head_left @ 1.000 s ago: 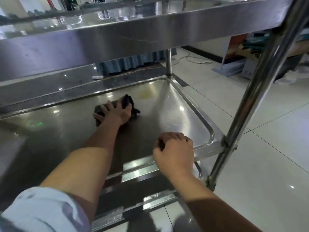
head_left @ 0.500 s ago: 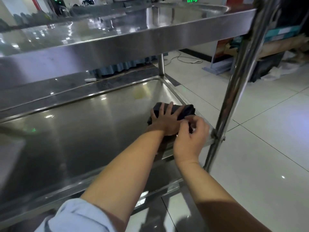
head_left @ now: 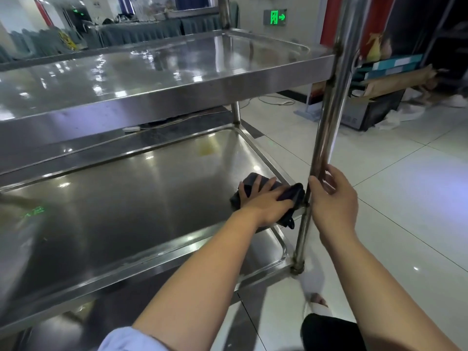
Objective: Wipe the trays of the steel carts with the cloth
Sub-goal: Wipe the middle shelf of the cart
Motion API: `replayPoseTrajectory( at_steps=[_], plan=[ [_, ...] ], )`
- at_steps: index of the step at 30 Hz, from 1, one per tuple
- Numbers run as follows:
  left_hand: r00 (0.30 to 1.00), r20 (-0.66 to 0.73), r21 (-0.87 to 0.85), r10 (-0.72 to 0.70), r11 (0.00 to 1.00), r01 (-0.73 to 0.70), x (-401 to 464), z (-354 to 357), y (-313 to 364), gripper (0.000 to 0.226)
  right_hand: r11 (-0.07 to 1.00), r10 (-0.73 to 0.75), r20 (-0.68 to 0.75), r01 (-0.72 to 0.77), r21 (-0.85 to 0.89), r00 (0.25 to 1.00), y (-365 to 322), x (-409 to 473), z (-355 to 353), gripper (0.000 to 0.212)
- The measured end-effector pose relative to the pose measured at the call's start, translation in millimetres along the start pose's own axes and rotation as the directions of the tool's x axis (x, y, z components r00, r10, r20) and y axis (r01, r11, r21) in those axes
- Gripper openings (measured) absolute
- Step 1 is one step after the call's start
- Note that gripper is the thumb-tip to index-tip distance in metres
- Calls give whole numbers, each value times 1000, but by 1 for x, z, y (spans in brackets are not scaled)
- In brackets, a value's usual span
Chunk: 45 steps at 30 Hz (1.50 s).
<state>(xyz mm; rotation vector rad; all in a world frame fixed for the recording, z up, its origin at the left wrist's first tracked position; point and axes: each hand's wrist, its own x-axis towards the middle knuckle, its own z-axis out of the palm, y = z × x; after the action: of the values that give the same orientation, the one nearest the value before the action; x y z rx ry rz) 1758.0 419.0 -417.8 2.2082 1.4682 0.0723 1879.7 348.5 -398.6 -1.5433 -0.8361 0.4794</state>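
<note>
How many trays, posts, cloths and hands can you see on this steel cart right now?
Trays: 2, the upper tray and the lower tray
Upright posts: 2, the near post and the far post
Cloths: 1, the dark cloth
Hands: 2, the left hand and the right hand
Total: 7

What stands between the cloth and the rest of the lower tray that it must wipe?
Nothing visible does. The left hand presses the dark cloth at the right near corner of the lower tray, by the post that the right hand reaches around. The tray surface to the left shows only reflections and a yellowish stain.
</note>
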Motion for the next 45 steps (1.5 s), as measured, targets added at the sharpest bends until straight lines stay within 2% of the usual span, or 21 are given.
replayPoseTrajectory(
  at_steps=[2,8,17,21,30,33,40,45],
  plan=[
    [1000,-23,-9,-6,1000,6,-1,2,2,56,1000,5,-14,-6,-30,1000,-2,7,1,26],
    [993,-81,84,-83,992,89,16,10,7,57,999,18,-73,-21,-47,997,1,15,14,30],
    [958,-135,102,-255,958,269,59,3,20,58,999,24,160,-20,-26,987,6,41,7,34],
    [948,-185,89,-257,957,277,82,-4,9,57,997,-9,163,22,-73,987,7,46,11,35],
    [917,-252,42,-309,943,329,130,-26,-13,58,999,-13,165,18,-28,986,14,56,6,33],
    [939,-236,63,-251,960,272,126,-26,-14,58,1000,4,130,-1,-22,992,11,59,6,32],
    [993,-107,168,39,986,-21,65,1,-1,53,999,19,71,-16,-47,997,9,57,13,32],
    [993,-91,167,80,984,-64,11,13,-3,54,997,22,66,-17,-79,998,10,54,12,31]
  ],
)
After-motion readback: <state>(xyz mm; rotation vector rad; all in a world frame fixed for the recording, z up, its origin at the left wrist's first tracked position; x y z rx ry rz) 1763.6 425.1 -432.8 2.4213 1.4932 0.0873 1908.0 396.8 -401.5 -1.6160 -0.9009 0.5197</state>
